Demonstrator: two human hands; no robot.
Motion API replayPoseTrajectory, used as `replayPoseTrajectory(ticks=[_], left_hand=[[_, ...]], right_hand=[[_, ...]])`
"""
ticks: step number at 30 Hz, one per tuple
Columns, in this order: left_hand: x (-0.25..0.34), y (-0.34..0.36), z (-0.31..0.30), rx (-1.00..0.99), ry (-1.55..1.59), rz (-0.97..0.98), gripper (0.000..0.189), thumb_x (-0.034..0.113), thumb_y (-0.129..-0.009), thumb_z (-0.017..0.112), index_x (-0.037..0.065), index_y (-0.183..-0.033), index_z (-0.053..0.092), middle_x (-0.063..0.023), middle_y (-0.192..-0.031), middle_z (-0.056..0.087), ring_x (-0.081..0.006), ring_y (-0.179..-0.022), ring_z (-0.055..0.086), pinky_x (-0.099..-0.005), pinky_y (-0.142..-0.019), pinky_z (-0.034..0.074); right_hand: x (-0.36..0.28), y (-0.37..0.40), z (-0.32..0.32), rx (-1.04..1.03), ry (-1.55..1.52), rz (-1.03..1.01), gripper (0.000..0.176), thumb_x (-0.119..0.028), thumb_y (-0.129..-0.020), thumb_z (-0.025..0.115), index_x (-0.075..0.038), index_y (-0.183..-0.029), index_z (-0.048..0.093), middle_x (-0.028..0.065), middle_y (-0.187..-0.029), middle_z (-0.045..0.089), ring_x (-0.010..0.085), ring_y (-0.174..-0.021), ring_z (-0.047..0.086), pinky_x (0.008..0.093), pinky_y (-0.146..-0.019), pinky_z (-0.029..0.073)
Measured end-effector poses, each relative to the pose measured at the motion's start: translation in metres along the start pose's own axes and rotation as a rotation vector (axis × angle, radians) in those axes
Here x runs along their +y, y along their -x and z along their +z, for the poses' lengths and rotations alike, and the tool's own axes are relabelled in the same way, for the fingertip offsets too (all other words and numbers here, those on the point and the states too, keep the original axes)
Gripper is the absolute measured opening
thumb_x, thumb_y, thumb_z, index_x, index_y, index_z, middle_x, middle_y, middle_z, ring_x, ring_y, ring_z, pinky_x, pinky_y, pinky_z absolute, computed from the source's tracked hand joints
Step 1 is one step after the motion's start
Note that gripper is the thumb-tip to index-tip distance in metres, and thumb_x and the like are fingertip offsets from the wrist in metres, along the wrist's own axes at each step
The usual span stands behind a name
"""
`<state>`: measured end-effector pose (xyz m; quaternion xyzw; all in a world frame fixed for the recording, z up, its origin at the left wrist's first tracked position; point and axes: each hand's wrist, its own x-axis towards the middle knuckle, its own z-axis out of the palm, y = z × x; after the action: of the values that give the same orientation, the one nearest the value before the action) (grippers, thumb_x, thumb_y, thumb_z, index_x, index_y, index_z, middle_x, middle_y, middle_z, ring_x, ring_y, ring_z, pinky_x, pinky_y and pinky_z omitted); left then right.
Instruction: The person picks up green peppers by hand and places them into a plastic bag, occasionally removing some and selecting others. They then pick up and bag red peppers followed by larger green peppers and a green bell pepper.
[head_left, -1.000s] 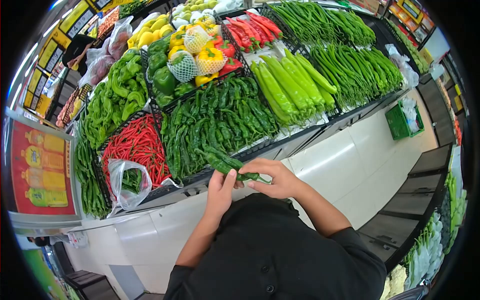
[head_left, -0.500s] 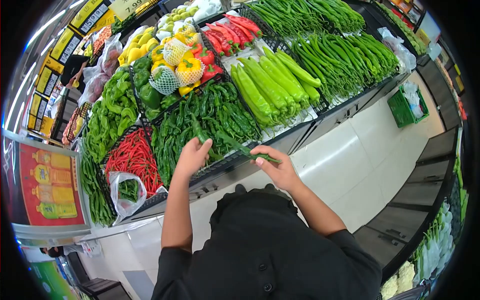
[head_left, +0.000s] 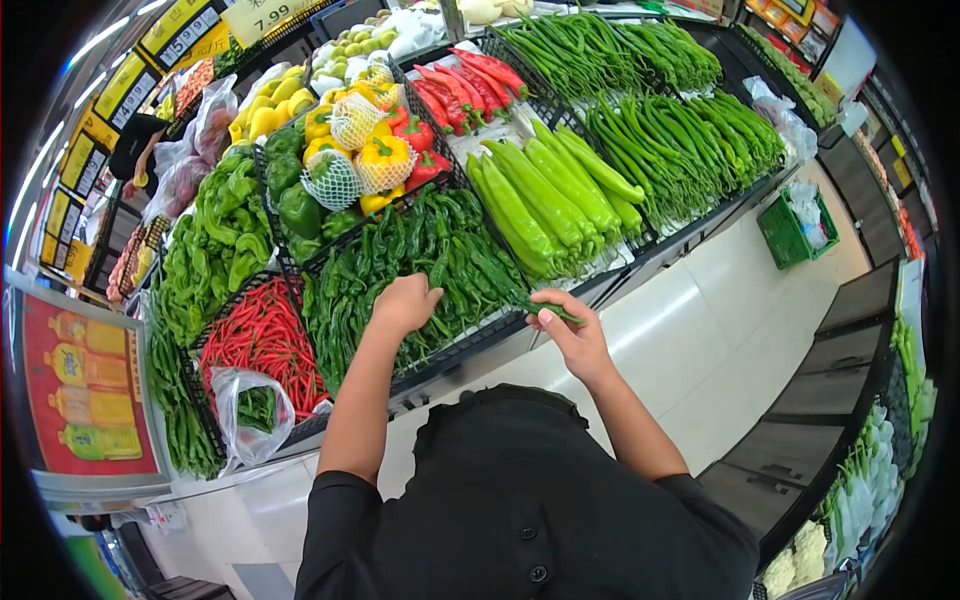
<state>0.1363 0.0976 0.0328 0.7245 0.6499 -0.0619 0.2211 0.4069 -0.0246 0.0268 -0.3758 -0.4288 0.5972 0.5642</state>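
Note:
My left hand (head_left: 405, 303) is over the pile of wrinkled dark green peppers (head_left: 370, 245), fingers curled down into it. Whatever those fingers grip is hidden behind the hand. At the crate's front right corner, my right hand (head_left: 575, 338) pinches a dark green pepper (head_left: 556, 311) between thumb and fingers. A clear plastic bag (head_left: 238, 425) with some green peppers inside rests on the front of the small red chilies (head_left: 262, 335), left of my left hand.
Light green peppers (head_left: 545, 200) lie right of the dark ones. Behind are netted yellow peppers (head_left: 385, 165) and red peppers (head_left: 470, 90). A green crate (head_left: 785, 235) stands on the floor at right. Another person's arm (head_left: 143, 160) shows at far left.
My left hand has moved up into the dark green pile, and the pepper it held no longer shows in it. My right hand has shifted slightly right, still holding its pepper.

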Motion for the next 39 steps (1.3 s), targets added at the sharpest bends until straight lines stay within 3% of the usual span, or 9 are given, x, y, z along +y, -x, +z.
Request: replayPoseTrajectory(ticks=[2, 6, 9, 10, 16, 19, 23, 29, 39], left_hand=[[0.006, 0.005, -0.007, -0.027, -0.034, -0.014, 0.042, 0.042, -0.098, 0.058, 0.002, -0.104, 0.065, -0.0199, -0.103, 0.071, -0.0386, -0.1, 0.068, -0.0517, -0.086, 0.054], [0.003, 0.008, -0.009, -0.029, -0.043, -0.004, 0.042, 0.042, -0.097, 0.059, 0.001, -0.104, 0.067, -0.0206, -0.103, 0.072, -0.0387, -0.099, 0.069, -0.0511, -0.085, 0.055], [-0.004, 0.007, -0.003, 0.007, -0.009, 0.005, 0.042, 0.042, -0.095, 0.061, 0.001, -0.093, 0.066, -0.0197, -0.088, 0.071, -0.0391, -0.088, 0.069, -0.051, -0.078, 0.054], [-0.005, 0.008, -0.002, 0.019, 0.005, 0.014, 0.041, 0.042, -0.095, 0.061, 0.001, -0.092, 0.065, -0.0193, -0.088, 0.071, -0.0388, -0.087, 0.069, -0.0507, -0.078, 0.054], [-0.012, 0.008, 0.007, 0.083, 0.078, 0.061, 0.039, 0.042, -0.095, 0.063, 0.004, -0.091, 0.064, -0.0167, -0.084, 0.07, -0.0368, -0.084, 0.069, -0.0495, -0.074, 0.054], [-0.015, 0.008, 0.009, 0.098, 0.106, 0.078, 0.038, 0.043, -0.095, 0.062, 0.004, -0.091, 0.064, -0.0157, -0.082, 0.07, -0.0359, -0.082, 0.069, -0.0488, -0.072, 0.054], [-0.015, 0.012, 0.003, 0.085, 0.129, 0.09, 0.037, 0.041, -0.096, 0.062, 0.005, -0.092, 0.065, -0.0159, -0.083, 0.071, -0.036, -0.084, 0.07, -0.0487, -0.073, 0.056], [-0.014, 0.012, 0.002, 0.083, 0.133, 0.095, 0.036, 0.041, -0.095, 0.062, 0.005, -0.091, 0.066, -0.0156, -0.082, 0.071, -0.0357, -0.083, 0.07, -0.0487, -0.073, 0.056], [-0.013, 0.012, 0.008, 0.142, 0.122, 0.094, 0.037, 0.042, -0.095, 0.06, 0.006, -0.088, 0.066, -0.0153, -0.081, 0.071, -0.0357, -0.082, 0.07, -0.0489, -0.072, 0.056]], right_hand=[[0.004, -0.006, 0.009, -0.002, 0.021, -0.017, 0.026, -0.014, -0.1, 0.063, -0.002, -0.123, 0.064, 0.0045, -0.119, 0.062, 0.0136, -0.099, 0.065, 0.0288, -0.088, 0.053], [0.007, -0.022, 0.024, 0.028, 0.343, -0.112, 0.023, -0.013, -0.096, 0.067, -0.003, -0.117, 0.069, 0.0079, -0.117, 0.068, 0.0153, -0.107, 0.062, 0.0298, -0.094, 0.048], [0.005, -0.036, 0.035, 0.038, 0.57, -0.242, 0.024, -0.012, -0.094, 0.068, -0.003, -0.116, 0.069, 0.0099, -0.115, 0.069, 0.0178, -0.106, 0.064, 0.0306, -0.092, 0.048], [0.003, -0.039, 0.041, 0.055, 0.592, -0.222, 0.026, -0.015, -0.094, 0.068, -0.005, -0.118, 0.068, 0.0136, -0.114, 0.069, 0.0227, -0.105, 0.065, 0.0325, -0.089, 0.049], [0.022, -0.066, 0.052, -0.019, 0.982, -0.187, 0.033, -0.027, -0.093, 0.065, -0.01, -0.122, 0.065, 0.0136, -0.096, 0.066, 0.0328, -0.091, 0.063, 0.0423, -0.079, 0.048], [0.041, -0.074, 0.052, -0.036, 1.239, -0.378, 0.033, -0.028, -0.092, 0.066, -0.012, -0.121, 0.066, 0.0115, -0.091, 0.063, 0.0319, -0.089, 0.06, 0.0454, -0.078, 0.045], [0.046, -0.079, 0.054, -0.068, 1.441, -0.405, 0.034, -0.031, -0.091, 0.067, -0.016, -0.122, 0.067, 0.0077, -0.093, 0.058, 0.0291, -0.093, 0.053, 0.0439, -0.079, 0.041], [0.039, -0.078, 0.06, -0.134, 1.544, -0.347, 0.038, -0.031, -0.089, 0.069, -0.02, -0.125, 0.068, 0.0049, -0.098, 0.054, 0.0262, -0.096, 0.049, 0.0425, -0.081, 0.037], [0.046, -0.085, 0.058, -0.172, 1.4, -0.349, 0.031, -0.027, -0.09, 0.066, -0.016, -0.119, 0.069, 0.0052, -0.1, 0.055, 0.0266, -0.1, 0.05, 0.0435, -0.083, 0.036]])
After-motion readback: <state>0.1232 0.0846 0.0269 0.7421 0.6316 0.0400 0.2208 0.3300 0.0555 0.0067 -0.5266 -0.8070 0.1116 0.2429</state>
